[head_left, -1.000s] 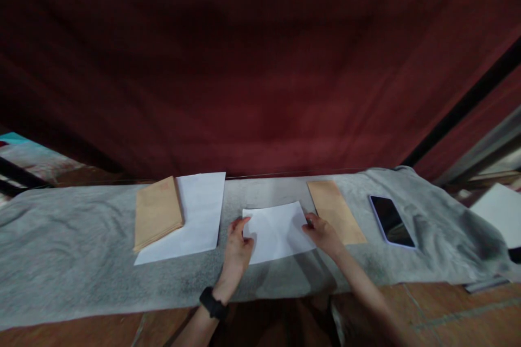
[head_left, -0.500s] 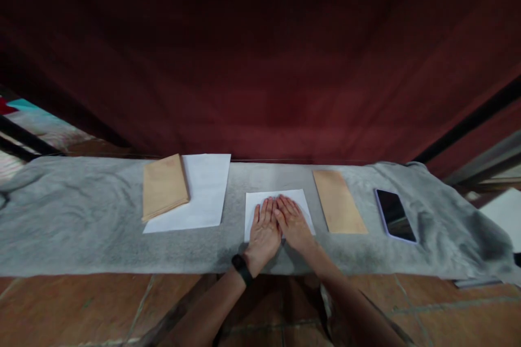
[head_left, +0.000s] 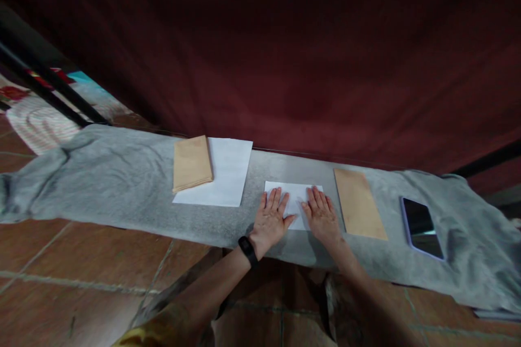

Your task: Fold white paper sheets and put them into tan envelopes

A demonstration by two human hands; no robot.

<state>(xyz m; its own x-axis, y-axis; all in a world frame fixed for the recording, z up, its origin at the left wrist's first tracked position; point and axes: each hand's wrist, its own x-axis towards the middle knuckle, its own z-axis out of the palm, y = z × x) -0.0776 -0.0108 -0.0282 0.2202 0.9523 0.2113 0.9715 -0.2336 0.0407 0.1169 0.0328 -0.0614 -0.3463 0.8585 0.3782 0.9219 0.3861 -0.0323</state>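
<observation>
L hand [head_left: 269,221] and R hand [head_left: 322,219] both lie palm-down on the small white paper [head_left: 296,195], one each side of its middle, w/ a strip of bare paper showing b/w them. Fingers on both: straight, a bit apart, pointing away from the person, clamped on nothing; thumbs out, turned in toward each other, not touching. The small white paper is flat on the grey cloth [head_left: 118,179], midway b/w the other papers; its far edge shows just past the fingertips.

On the R, near the R hand, a brown paper piece [head_left: 360,205] lies flat, at a slant. Further R, well apart from the hands: a phone [head_left: 422,227], dark screen up w/ a bright reflection, pale purple edge.

On the L, a larger white sheet [head_left: 230,171] w/ a brown paper stack [head_left: 192,162] on top, covering its L part. Black wristband [head_left: 247,249] on the L wrist, yellow sleeve [head_left: 158,331] further down that arm. Dark red curtain [head_left: 260,76] hangs behind; tiled floor [head_left: 106,255] below.
</observation>
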